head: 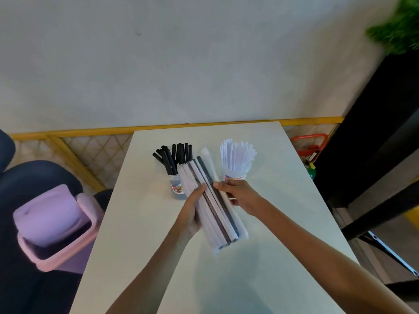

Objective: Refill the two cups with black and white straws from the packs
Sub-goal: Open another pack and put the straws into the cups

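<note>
While held toward the white table's [283, 200] far edge, a clear plastic pack of black and white straws [223, 226] is gripped by the left hand [192, 211] and the right hand [238, 193].

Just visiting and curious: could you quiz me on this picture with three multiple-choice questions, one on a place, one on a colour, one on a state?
1. The cup of black straws stands: A) left of the cup of white straws B) right of it C) on the floor
2. The bin beside the table is: A) green B) pink C) yellow
3. The straw pack is: A) lying untouched B) held in both hands C) in a cup
Answers: 1 A, it is the left cup; 2 B, its lid shows pink; 3 B, left hand and right hand both grip it.
</note>
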Demonstrator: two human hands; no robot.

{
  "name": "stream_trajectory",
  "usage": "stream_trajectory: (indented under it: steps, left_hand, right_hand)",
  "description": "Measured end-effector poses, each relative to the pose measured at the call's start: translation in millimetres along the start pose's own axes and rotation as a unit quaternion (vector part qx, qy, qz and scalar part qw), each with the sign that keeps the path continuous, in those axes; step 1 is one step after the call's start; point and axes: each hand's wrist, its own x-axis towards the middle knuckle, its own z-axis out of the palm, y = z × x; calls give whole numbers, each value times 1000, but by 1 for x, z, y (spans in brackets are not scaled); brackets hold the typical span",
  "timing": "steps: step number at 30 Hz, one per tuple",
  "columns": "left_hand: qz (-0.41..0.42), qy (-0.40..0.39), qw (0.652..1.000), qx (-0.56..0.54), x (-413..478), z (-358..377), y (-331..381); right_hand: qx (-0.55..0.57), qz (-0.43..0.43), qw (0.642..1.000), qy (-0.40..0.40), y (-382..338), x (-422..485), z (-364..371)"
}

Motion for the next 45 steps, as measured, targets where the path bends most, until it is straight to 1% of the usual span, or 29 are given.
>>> stream_trajectory:
  steps: [4, 6, 9, 11, 12, 13, 16, 17, 19, 21, 22, 24, 25, 26, 27, 28, 29, 30, 31, 32, 34, 35, 37, 38, 41, 42, 45]
  left_hand:
    - [90, 63, 993, 33, 0, 4, 0]
    - [116, 94, 988, 41, 0, 5, 1]
    - [95, 111, 989, 33, 0, 4, 3]
    - [69, 115, 991, 14, -1, 3, 5]
    - [63, 118, 991, 5, -1, 2, 7]
    - [62, 123, 990, -3, -1, 2, 8]
    - [73, 136, 988, -9, 1, 1, 11]
    - [72, 142, 987, -12, 2, 0, 12]
    - [64, 150, 986, -22, 2, 0, 12]
    - [53, 154, 986, -33, 3, -3, 11]
    - [46, 157, 986, -37, 2, -5, 10]
    - [33, 165, 985, -44, 0, -10, 8]
    - [24, 169, 984, -49, 0, -12, 5]
    - [16, 172, 983, -56, -1, -14, 2]
    - [10, 174, 983, -62, -2, -16, -1]
    - [7, 176, 982, -64, -2, -17, -3]
    - [5, 176, 982, -63, -2, -17, -5]
    - [6, 175, 983, -60, -2, -17, -6]
    - [8, 173, 983, -58, -2, -16, -7]
    - [10, 174, 983, -57, -1, -15, -7]
    - [10, 180, 982, -57, 0, -16, -6]
    - [8, 185, 981, -60, 0, -18, -7]
    - [3, 194, 979, -70, -1, -23, -10]
    - [-1, 189, 979, -76, -2, -25, -11]
    - [-21, 143, 985, -93, -4, -26, -18]
    - [-38, 140, 986, -88, -4, -27, -22]
    - [-122, 179, 975, -43, -5, -32, -36]
  right_hand:
    - [9, -5, 1000, -1, -3, 2, 8]
    - [-20, -13, 1000, 9, -8, 0, 14]
    - [-62, -17, 997, 43, -15, 1, 18]
    - [-40, -14, 997, 63, -22, 4, 18]
    - [-47, -15, 996, 70, -25, 3, 17]
    - [-73, -21, 995, 69, -28, 2, 16]
    - [-200, -60, 978, 6, -31, -4, 17]
    - [-248, -78, 966, 2, -30, -3, 17]
    - [-282, -104, 954, 16, -30, 3, 12]
    - [-251, -127, 958, 58, -35, 8, 4]
    - [-202, -133, 966, 92, -41, 9, 0]
    - [-58, -141, 978, 146, -53, 6, -8]
    - [2, -140, 978, 154, -57, 5, -11]
    - [25, -129, 980, 148, -59, 4, -13]
    - [11, -103, 986, 129, -61, 2, -13]
    - [-42, -68, 992, 98, -61, -1, -10]
    - [-129, -40, 989, 64, -59, -4, -6]
    - [-232, -24, 972, 33, -55, -7, 0]
    - [-326, -21, 945, 12, -49, -9, 6]
    - [-396, -38, 917, 7, -43, -7, 9]
    - [-455, -93, 885, 35, -40, -1, 6]
    - [-451, -113, 883, 66, -42, 3, 2]
    - [-390, -124, 903, 135, -50, 10, -8]
    - [-362, -126, 911, 154, -55, 10, -12]
    - [-304, -131, 930, 162, -60, 5, -13]
    - [-285, -131, 936, 162, -58, 6, -11]
    - [-222, -118, 956, 149, -47, 9, -5]
